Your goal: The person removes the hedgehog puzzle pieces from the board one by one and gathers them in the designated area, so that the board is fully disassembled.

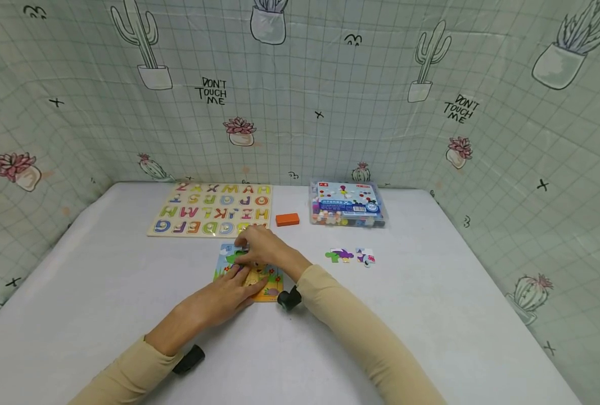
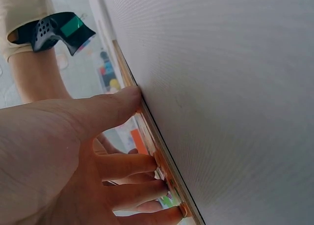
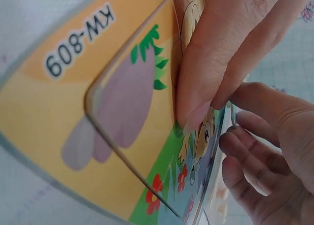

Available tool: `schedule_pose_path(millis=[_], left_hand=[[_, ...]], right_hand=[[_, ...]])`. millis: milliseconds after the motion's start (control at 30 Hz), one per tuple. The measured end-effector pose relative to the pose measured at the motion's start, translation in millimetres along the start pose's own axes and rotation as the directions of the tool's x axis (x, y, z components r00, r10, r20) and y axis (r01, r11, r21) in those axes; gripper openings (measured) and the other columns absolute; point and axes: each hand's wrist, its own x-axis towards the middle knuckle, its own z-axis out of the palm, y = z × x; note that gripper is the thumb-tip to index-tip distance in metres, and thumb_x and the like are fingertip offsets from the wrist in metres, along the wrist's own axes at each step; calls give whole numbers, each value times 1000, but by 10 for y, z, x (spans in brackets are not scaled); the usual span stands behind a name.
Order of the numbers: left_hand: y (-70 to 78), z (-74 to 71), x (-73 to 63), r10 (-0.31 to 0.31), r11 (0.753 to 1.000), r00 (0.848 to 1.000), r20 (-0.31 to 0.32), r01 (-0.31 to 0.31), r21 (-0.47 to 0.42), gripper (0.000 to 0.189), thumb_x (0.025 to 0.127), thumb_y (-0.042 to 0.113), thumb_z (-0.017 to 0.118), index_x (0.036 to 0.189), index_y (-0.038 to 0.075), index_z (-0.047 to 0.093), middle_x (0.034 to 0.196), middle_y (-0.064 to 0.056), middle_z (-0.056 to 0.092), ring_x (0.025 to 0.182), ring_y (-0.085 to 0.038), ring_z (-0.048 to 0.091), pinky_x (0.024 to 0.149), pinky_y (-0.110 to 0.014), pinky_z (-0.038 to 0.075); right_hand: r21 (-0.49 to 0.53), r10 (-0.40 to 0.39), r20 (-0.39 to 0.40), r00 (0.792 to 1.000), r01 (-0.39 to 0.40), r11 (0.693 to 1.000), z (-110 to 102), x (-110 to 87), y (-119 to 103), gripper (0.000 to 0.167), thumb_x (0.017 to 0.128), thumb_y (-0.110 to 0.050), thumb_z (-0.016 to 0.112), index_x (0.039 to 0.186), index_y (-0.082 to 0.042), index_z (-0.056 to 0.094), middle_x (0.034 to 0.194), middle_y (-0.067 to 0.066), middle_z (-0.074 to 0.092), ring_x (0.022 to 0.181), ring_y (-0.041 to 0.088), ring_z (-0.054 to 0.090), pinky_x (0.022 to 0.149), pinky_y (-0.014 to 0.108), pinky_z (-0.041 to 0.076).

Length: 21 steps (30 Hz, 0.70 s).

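Note:
A small picture puzzle board (image 1: pixel 274 293) lies on the table, printed with cartoon animals and flowers. My left hand (image 1: pixel 221 298) rests on its lower part with the fingers spread over the picture; in the left wrist view, the thumb (image 2: pixel 115 107) lies along the board's edge. Over the board's upper part, my right hand (image 1: pixel 265 247) bends its fingers and thumb toward each other. The right wrist view shows the thin edge of a puzzle piece (image 3: pixel 232 114) at those fingertips, mostly hidden. To the right lie loose pieces, one green and purple (image 1: pixel 339 256), another whitish (image 1: pixel 365 257).
Behind the puzzle lies a wooden alphabet board (image 1: pixel 188 219). An orange block (image 1: pixel 287 219) sits to its right, and farther right stands a clear plastic box (image 1: pixel 347 203) of coloured parts. A patterned cloth (image 1: pixel 300 112) hangs along the back and sides of the white table (image 1: pixel 406 315).

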Motion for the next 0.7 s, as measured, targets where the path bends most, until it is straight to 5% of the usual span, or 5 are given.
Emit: schedule_pose_path(millis=[700], left_hand=[[7,7,-7,-47,998,999,20,48,-44,43,103,21,51,145,16,49,153,-32,33,139,-51,35,107,-59,41]], right_hand=[[-28,33,-61,998,-35,999,-34,-200,205,40,86,-40,75,117,-14,73,115,-3,73,110,13,64,97,30,51]])
